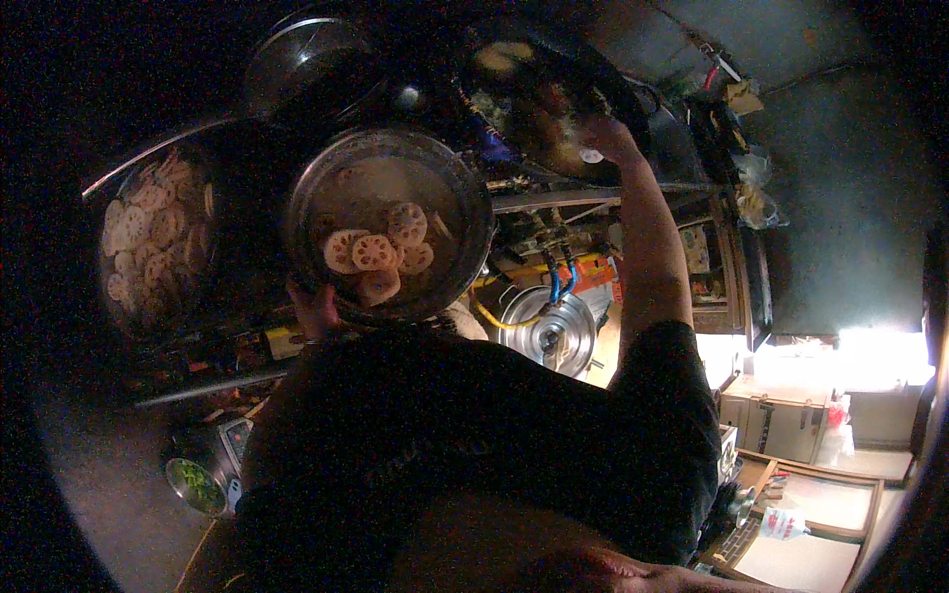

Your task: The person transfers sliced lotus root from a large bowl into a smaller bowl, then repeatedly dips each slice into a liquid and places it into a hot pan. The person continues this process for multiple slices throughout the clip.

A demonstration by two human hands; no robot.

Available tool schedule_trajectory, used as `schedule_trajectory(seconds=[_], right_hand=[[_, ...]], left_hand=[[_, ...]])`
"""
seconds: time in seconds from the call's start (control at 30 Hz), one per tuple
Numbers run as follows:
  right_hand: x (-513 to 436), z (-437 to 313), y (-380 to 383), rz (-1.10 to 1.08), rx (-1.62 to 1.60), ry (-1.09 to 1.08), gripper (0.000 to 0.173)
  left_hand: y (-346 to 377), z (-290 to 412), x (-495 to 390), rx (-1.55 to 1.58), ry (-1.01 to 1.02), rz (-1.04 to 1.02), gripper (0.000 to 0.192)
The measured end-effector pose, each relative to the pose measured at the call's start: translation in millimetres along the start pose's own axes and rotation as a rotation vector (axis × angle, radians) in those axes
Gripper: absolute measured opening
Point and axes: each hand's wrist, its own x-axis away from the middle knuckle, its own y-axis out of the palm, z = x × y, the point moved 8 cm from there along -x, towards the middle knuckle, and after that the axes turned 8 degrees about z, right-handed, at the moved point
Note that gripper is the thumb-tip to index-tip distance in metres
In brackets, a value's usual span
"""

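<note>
My left hand (315, 307) grips the near left rim of a round metal bowl (474, 274) holding several pale lotus root slices (372, 253) in cloudy liquid. Stretched out to the upper right, my right hand (608, 139) is over a large dark wok (630, 81). A round white slice (591, 156) shows at its fingers; whether the hand holds it I cannot tell in the dim light. Blue flame (495, 147) glows at the wok's left side. Many more lotus root slices (152, 230) lie in a dark vessel at the left.
A shiny round lid or pan (302, 59) stands at the upper left. Yellow and blue hoses (554, 285) run below the stove, beside a stainless steel pot (549, 326). Chopped greens (196, 482) sit in a bowl at the lower left.
</note>
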Motion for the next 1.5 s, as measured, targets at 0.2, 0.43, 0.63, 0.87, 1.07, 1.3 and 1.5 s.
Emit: schedule_trajectory(seconds=[0.2,0.43,0.63,0.87,1.07,1.3,1.5], right_hand=[[45.5,7.3,-43.5,0.198,0.316,0.176,0.029],[54.7,-86.3,-55.7,0.232,0.499,-0.083,0.026],[103.4,-291.2,139.5,-0.242,0.032,-0.633,0.058],[78.9,-299.2,211.3,-0.483,-0.045,-0.468,0.072],[38.2,-303.1,189.2,-0.463,-0.224,-0.245,0.042],[74.1,-353.3,185.1,0.160,0.144,-0.797,0.028],[51.8,-327.3,226.8,-0.351,0.004,-0.346,0.048]], left_hand=[[-7.2,-9.6,-6.8,-0.021,0.058,-0.070,0.096],[-17.0,-142.0,-57.2,0.246,-0.213,-0.049,0.096],[14.0,-126.6,-42.8,0.774,-0.328,-0.150,0.079],[31.0,-51.5,-5.8,1.225,-0.133,-0.605,0.067],[26.6,-33.0,4.9,-0.069,0.134,-0.257,0.085],[28.9,-14.3,13.7,0.181,0.032,-0.214,0.099],[35.2,-10.5,8.0,0.006,0.088,-0.196,0.096]])
